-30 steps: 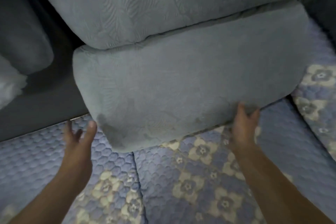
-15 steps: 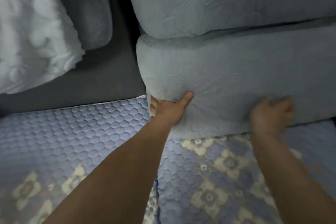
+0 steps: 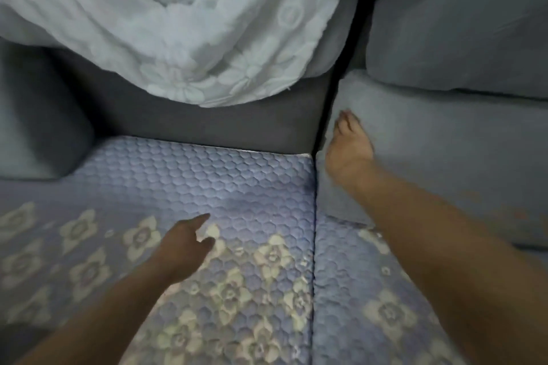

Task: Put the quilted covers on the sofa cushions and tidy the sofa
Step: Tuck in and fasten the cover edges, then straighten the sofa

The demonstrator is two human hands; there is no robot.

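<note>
Two seat cushions wear blue quilted covers with pale flowers, the left cover (image 3: 207, 184) and the right cover (image 3: 373, 314), meeting at a seam. A grey back cushion (image 3: 450, 163) lies on the right seat, with a second grey cushion (image 3: 462, 38) stacked on it. My right hand (image 3: 348, 147) presses flat against the lower cushion's left end, fingers pointing up. My left hand (image 3: 184, 246) hovers over the left cover, fingers loose and forefinger out, holding nothing.
A white fluffy blanket (image 3: 178, 24) hangs over the dark grey sofa back (image 3: 207, 124). Another grey cushion (image 3: 38, 118) stands at the far left on the seat. A dark gap (image 3: 332, 104) runs between the sofa back and the stacked cushions.
The view has swung left. My left hand let go of the lower cushion's corner and dropped over the left seat. My right hand moved from the cushion's front to its left end.
</note>
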